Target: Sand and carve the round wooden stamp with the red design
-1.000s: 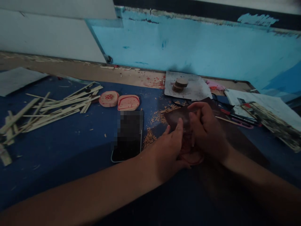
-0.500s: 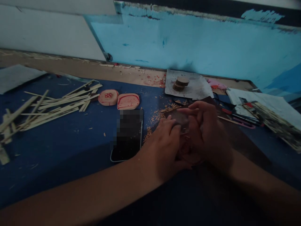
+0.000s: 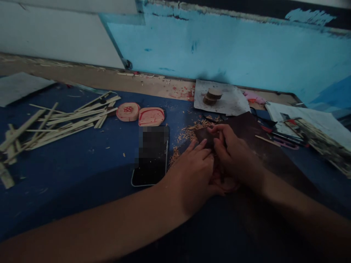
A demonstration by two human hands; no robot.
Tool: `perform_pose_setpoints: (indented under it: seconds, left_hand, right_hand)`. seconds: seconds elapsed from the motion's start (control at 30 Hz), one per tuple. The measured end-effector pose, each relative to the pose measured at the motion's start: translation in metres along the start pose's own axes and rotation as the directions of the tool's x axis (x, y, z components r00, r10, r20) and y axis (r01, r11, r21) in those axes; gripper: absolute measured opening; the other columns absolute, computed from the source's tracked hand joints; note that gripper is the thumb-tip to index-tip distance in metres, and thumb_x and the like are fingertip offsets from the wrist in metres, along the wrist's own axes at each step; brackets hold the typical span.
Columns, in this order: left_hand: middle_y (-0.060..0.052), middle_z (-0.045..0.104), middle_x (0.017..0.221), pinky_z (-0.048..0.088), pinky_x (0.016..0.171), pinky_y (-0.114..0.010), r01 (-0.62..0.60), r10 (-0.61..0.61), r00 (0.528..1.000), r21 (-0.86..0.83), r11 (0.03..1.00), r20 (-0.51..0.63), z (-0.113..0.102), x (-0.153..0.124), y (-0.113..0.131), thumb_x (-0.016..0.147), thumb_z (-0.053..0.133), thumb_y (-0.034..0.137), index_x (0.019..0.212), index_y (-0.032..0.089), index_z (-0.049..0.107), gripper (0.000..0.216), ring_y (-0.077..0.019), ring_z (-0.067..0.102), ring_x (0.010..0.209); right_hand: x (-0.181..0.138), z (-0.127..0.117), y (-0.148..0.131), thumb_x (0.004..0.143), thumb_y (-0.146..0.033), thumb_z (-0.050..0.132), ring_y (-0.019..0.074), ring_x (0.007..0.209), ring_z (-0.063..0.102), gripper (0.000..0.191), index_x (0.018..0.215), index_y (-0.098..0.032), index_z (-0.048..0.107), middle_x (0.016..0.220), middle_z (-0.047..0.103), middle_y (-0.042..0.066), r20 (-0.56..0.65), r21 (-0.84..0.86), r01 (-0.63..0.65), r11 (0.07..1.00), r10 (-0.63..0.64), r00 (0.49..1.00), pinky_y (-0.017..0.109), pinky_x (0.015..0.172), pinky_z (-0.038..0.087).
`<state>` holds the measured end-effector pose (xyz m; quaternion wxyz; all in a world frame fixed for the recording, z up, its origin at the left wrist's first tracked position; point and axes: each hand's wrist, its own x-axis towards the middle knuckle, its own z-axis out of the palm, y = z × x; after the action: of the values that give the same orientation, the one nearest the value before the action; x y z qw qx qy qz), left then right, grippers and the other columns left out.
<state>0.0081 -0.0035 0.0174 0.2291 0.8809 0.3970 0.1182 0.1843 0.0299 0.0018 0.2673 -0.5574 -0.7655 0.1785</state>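
Observation:
My left hand (image 3: pixel 193 168) lies around the left side of a reddish wooden piece (image 3: pixel 229 185), its thumb along the near edge and its fingers curving over the far side. Mostly covered by both hands, the piece appears roundish. On its right, my right hand (image 3: pixel 233 151) has its fingers curled and pinched above the wood; whatever is in that grip is too dark to make out. Under the hands spreads a dark brown sheet (image 3: pixel 253 133). Wood shavings (image 3: pixel 192 129) lie just beyond my left fingertips.
Left of my hands lies a phone (image 3: pixel 152 157). Beyond it sit a flower-marked wooden disc (image 3: pixel 127 111) and a red-lined block (image 3: pixel 151 117). Wooden strips (image 3: pixel 68 124) are scattered left. Stacked slices (image 3: pixel 212 96) rest on paper (image 3: pixel 236 100) by the blue wall; pens (image 3: pixel 285 142) lie right.
My right hand has turned and drawn slightly lower over the wooden piece. My left hand keeps its place on the wood with only a small shift. The view has moved a little.

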Motion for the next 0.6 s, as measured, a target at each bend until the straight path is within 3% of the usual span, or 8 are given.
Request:
perform_pose_setpoints:
  seconds: [0.2,0.4,0.5,0.6]
  left_hand:
    - [-0.019,0.066,0.139,0.012,0.132,-0.043,-0.019,0.018,1.0,-0.011,1.0,-0.013,0.001,0.0,-0.001,0.076,0.086,0.053,0.131,0.003,0.065,0.078,-0.0302,0.038,0.152]
    - [-0.019,0.066,0.137,0.019,0.131,-0.045,-0.026,0.028,0.994,0.014,1.0,-0.105,0.006,-0.004,0.002,0.075,0.087,0.052,0.13,0.003,0.065,0.076,-0.0316,0.044,0.148]
    - [-0.026,0.065,0.132,0.027,0.128,-0.051,0.014,0.001,0.989,0.097,0.995,-0.148,0.007,-0.007,0.004,0.076,0.082,0.062,0.121,-0.002,0.068,0.079,-0.0386,0.046,0.146]
    - [-0.033,0.053,0.146,0.032,0.124,-0.056,0.026,-0.009,0.987,0.105,0.994,-0.159,0.005,-0.009,0.002,0.072,0.078,0.074,0.128,-0.006,0.062,0.098,-0.0443,0.039,0.148]
  right_hand:
    - [0.003,-0.001,0.008,0.1,-0.025,0.047,0.0203,0.086,0.069,0.029,0.128,-0.019,0.053,0.095,0.067,0.004,0.109,0.118,0.018,0.993,-0.031,0.994,0.034,0.08,0.052]
    - [0.002,-0.007,0.011,0.104,-0.03,0.047,0.0232,0.112,0.068,0.02,0.121,-0.023,0.054,0.099,0.067,0.003,0.071,0.261,0.01,0.965,-0.03,0.997,0.036,0.093,0.053]
    - [-0.002,-0.022,0.008,0.104,-0.033,0.05,0.0217,0.098,0.072,0.013,0.114,-0.025,0.053,0.076,0.058,-0.003,-0.008,0.272,0.031,0.962,-0.03,1.0,0.032,0.082,0.055]
    - [-0.007,-0.043,0.007,0.101,-0.037,0.058,0.0159,0.063,0.067,0.017,0.112,-0.025,0.053,0.065,0.057,-0.007,-0.037,0.096,0.089,0.991,-0.086,0.996,0.028,0.059,0.05]
